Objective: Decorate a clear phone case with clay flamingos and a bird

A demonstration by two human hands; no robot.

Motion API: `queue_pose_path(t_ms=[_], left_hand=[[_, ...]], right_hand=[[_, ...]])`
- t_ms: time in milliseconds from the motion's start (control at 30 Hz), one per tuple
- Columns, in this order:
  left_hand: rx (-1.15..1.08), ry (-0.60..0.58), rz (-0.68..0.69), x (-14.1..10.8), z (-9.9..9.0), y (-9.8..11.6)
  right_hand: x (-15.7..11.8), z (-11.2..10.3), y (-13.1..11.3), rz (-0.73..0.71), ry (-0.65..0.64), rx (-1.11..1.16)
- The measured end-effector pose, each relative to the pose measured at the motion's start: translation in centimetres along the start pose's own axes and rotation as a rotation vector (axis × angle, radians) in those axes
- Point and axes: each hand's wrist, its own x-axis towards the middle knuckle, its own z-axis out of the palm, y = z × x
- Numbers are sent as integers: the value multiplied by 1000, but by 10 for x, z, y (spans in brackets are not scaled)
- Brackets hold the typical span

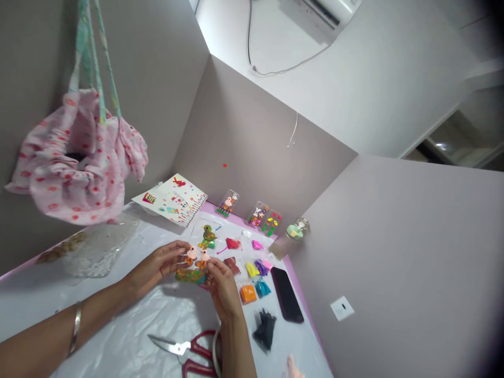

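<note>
Both hands hold a clear panel (190, 275) decorated with two pink birds and a green-brown strip along its bottom. My left hand (168, 258) grips its left edge, and my right hand (222, 283) pinches its right edge. Just beyond it lies a clear sheet with a green-brown bird (208, 236). Open scissors with red handles (182, 348) rest near my right forearm. Right of my hands are packets of coloured clay: orange (248, 294), teal (262, 288), yellow (252, 269), purple (261, 266), brown (232, 265), red (233, 243) and black (265, 331).
A black phone (287, 295) lies at the table's right side. Decorated clear cards (228, 203) lean on the back wall beside a green-based glass jar (297, 229). A spiral notebook (173, 199) and a clear plastic bag (102, 249) are at left, below a hanging pink cloth bag (79, 184).
</note>
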Motion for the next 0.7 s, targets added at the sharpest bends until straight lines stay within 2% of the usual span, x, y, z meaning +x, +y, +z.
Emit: queue_pose_path(t_ms=[167,333,700], left_hand=[[-21,21,5,4,-6,-1],[1,72,81,8,-8,3],[59,-34,143,1,-3,21]], right_hand=[[-1,-2,3,21,-32,-17],[-3,2,7,-16,-51,-105],[-18,22,-1,-106,-182,-325]])
